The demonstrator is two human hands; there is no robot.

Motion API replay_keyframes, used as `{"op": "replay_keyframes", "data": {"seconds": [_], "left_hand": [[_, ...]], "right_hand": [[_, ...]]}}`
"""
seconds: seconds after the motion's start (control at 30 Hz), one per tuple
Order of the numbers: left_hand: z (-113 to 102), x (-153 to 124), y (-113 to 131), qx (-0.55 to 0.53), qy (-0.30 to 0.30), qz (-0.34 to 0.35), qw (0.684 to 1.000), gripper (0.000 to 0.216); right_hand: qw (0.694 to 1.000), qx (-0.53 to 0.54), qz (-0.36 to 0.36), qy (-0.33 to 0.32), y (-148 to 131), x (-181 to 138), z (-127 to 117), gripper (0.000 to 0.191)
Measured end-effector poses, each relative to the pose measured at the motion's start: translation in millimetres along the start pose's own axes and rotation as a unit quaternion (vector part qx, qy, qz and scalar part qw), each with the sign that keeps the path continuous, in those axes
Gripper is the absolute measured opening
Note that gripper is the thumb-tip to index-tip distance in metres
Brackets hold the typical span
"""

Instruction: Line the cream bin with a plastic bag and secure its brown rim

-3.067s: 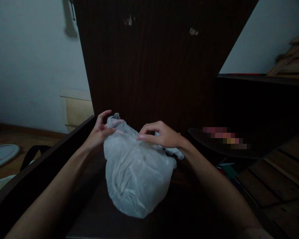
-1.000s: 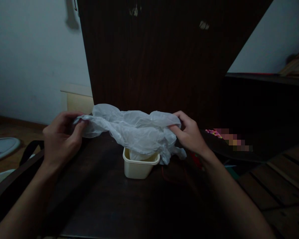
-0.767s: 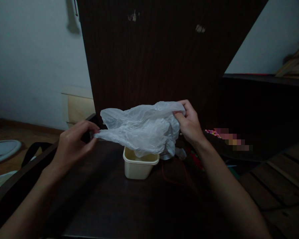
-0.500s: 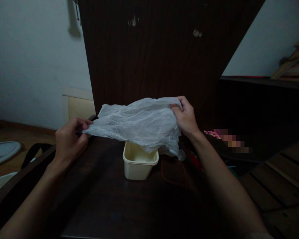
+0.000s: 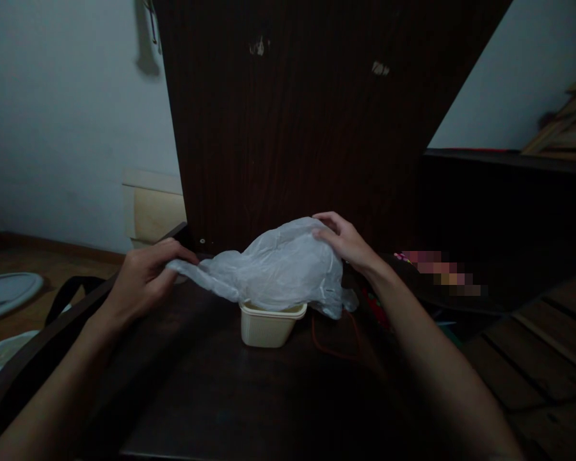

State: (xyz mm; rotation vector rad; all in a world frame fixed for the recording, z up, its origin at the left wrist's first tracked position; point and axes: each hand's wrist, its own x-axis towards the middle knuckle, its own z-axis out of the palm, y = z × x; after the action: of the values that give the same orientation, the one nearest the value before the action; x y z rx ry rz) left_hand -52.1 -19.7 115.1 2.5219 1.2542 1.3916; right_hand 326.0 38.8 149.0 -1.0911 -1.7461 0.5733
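A thin white plastic bag (image 5: 278,269) billows over a small cream plastic tub (image 5: 271,325) that stands on the dark wooden table (image 5: 211,397). My left hand (image 5: 144,278) pinches the bag's left end, fingers closed on it. My right hand (image 5: 345,242) lies on the bag's upper right side, fingers curved over the plastic and gripping it. The bag hides most of the tub's opening; only a strip of its rim and its front wall show.
A tall dark wooden panel (image 5: 297,115) rises right behind the table. A black strap (image 5: 64,294) and white plates (image 5: 4,294) lie on the floor at the left. Coloured items (image 5: 413,259) sit on a dark shelf at the right. Wooden slats (image 5: 547,346) lie lower right.
The bag held a bulky load at first; since then it came off the cream tub and was stretched wide above it. Now both hands have lowered it, so it drapes over the tub.
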Motion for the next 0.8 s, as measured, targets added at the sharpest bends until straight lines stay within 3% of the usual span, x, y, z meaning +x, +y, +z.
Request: {"op": "replay_keyframes", "data": {"seconds": [0.1,0.17,0.2,0.27,0.37,0.43,0.53,0.67,0.73,0.8], "left_hand": [[-2.9,3.5,9.5,-0.018,0.032,-0.058,0.998,0.023],[-2.4,8.3,15.8,-0.002,0.082,-0.101,0.991,0.028],[-1.6,11.5,18.7,0.006,0.112,-0.119,0.986,0.031],[0.5,19.6,23.7,0.010,0.165,-0.143,0.976,0.036],[4.1,33.1,29.3,-0.025,0.221,-0.159,0.962,0.035],[7.2,40.7,31.4,-0.097,0.244,-0.186,0.947,0.028],[13.6,47.6,31.7,-0.280,0.231,-0.231,0.903,0.020],[23.3,48.6,28.4,-0.467,0.228,-0.208,0.829,0.033],[27.7,46.8,26.8,-0.494,0.218,-0.197,0.818,0.027],[31.8,44.2,25.2,-0.486,0.178,-0.209,0.830,0.012]], "right_hand": [[0.986,-0.106,-0.108,0.071,-4.0,-15.0,5.2,0.041],[0.955,-0.183,-0.206,0.111,-15.7,-31.6,12.5,0.033],[0.939,-0.207,-0.251,0.111,-22.8,-40.8,17.0,0.028],[0.917,-0.261,-0.299,0.033,-34.7,-57.2,26.2,0.037],[0.901,-0.324,-0.279,-0.070,-36.5,-70.3,35.3,0.064],[0.911,-0.328,-0.239,-0.073,-26.9,-70.4,35.1,0.050],[0.934,-0.303,-0.189,-0.022,-10.8,-64.2,26.1,0.011],[0.943,-0.294,-0.135,0.081,-6.3,-55.6,11.0,0.009],[0.939,-0.297,-0.118,0.126,-7.2,-50.9,5.7,0.008],[0.933,-0.302,-0.106,0.163,-5.3,-44.8,1.5,0.006]]}}
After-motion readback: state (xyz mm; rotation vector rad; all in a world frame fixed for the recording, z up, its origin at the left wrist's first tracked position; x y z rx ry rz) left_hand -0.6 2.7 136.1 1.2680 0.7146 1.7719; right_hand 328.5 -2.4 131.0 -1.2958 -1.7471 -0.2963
